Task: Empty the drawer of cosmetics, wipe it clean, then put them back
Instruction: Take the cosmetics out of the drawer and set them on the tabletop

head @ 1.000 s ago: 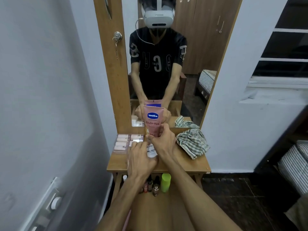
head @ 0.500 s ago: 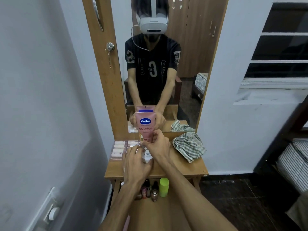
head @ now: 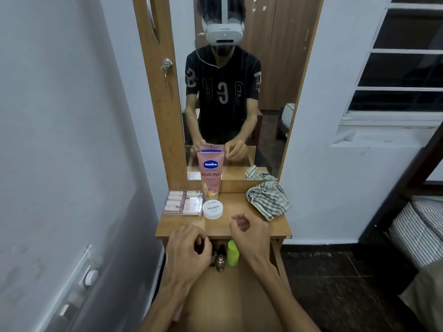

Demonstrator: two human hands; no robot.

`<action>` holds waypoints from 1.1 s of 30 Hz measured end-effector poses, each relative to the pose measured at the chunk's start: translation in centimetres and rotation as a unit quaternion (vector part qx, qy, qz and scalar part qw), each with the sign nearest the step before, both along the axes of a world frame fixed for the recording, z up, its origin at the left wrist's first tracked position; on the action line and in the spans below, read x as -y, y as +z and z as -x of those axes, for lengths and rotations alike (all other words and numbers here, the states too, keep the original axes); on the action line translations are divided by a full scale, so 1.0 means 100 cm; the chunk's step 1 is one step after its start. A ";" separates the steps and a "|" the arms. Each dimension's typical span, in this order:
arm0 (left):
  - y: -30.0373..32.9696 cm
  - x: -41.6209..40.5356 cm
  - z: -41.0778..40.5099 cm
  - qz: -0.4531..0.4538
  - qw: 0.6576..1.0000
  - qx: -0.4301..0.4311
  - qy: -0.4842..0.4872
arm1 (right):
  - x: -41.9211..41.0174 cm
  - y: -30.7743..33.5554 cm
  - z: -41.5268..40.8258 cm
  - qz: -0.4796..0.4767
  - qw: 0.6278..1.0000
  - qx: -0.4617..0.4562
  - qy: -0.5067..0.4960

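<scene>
- Head view: one wide-angle camera, worn high, facing forward and down, close over the dressing table (head: 275, 226).
- Far centre: the mirror (head: 239, 92) returns the wearer's front.

Jar (head: 212, 209) before tube (head: 210, 174), cloth (head: 267, 199) right.

Both forearms are extended forward. The left hand (head: 185, 250) is loosely curled, the right hand (head: 251, 232) half-open; nothing is held.
</scene>
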State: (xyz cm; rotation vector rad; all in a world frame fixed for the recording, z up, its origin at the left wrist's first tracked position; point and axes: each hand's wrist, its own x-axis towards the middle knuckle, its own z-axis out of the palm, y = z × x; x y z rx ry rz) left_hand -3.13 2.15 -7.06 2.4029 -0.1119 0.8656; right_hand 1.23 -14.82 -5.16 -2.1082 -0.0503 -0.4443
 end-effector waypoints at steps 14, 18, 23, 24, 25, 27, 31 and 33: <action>-0.021 0.012 0.046 -0.082 0.973 -0.216 -0.019 | 0.002 -0.040 0.028 0.211 0.964 -0.157 -0.032; -0.024 0.002 0.052 -0.083 0.969 -0.230 -0.026 | 0.005 -0.041 0.031 0.193 0.972 -0.132 -0.035; -0.019 0.002 0.055 -0.056 0.977 -0.203 -0.021 | 0.020 -0.028 0.041 0.140 0.986 -0.073 -0.055; -0.018 0.003 0.054 -0.051 0.980 -0.192 -0.022 | 0.022 -0.022 0.042 0.124 0.989 -0.058 -0.060; -0.018 0.005 0.053 -0.048 0.983 -0.174 -0.022 | 0.024 -0.013 0.042 0.112 0.991 -0.046 -0.063; -0.015 0.008 0.048 -0.042 0.991 -0.125 -0.021 | 0.026 0.005 0.039 0.100 0.992 -0.017 -0.069; 0.000 0.012 0.026 -0.037 0.998 -0.052 -0.024 | 0.023 0.036 0.013 0.084 0.993 0.031 -0.077; 0.010 0.014 0.009 -0.037 0.998 -0.036 -0.029 | 0.018 0.046 -0.008 0.090 0.992 0.038 -0.074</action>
